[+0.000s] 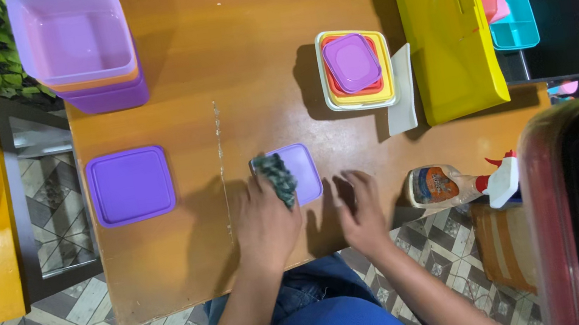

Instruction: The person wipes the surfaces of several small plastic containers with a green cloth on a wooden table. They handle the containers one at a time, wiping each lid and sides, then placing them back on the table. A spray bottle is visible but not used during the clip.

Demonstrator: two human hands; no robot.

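Observation:
My left hand point(265, 219) grips a dark green scouring pad point(277, 177) and presses it on a small purple lid point(299, 172) near the table's front edge. My right hand point(360, 209) rests flat on the wooden table point(229, 64) just right of that lid, fingers spread, holding nothing. A larger purple lid point(130, 185) lies flat to the left.
A stack of purple tubs point(77, 45) stands at the back left. Nested yellow, red and purple containers point(356, 68) sit at the centre right, beside a white lid point(401, 88) and a big yellow box point(446, 24). A spray bottle point(461, 184) lies at the front right.

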